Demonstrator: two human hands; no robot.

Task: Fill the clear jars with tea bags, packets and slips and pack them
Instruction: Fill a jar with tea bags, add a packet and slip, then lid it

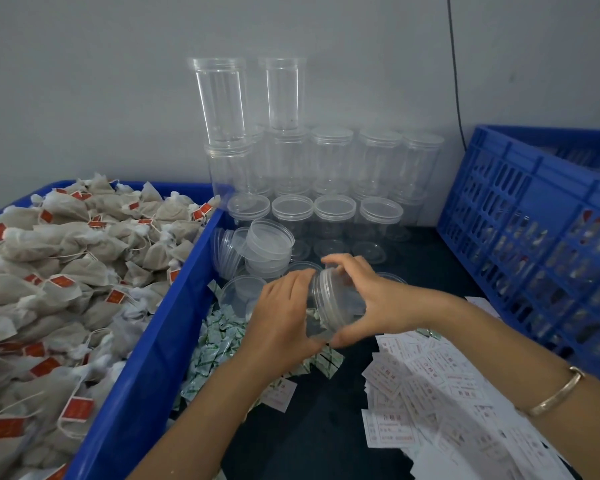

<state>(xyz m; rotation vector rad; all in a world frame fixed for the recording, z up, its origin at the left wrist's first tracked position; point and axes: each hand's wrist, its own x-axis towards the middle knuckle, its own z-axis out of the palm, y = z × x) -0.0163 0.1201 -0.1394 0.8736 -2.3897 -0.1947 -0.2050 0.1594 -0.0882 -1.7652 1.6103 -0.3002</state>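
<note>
Jar [336, 304] tilted, left hand [280, 317], right hand [378, 299] gripping

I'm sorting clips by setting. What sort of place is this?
Probably a hand-packing station for tea goods: a blue bin heaped with tagged tea bags, rows of empty clear jars against the wall, and printed slips strewn over the dark table, where the left hand and right hand hold one open jar.

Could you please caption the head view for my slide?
Left hand and right hand hold a tilted clear jar over packets, beside tea bags and slips.
</note>
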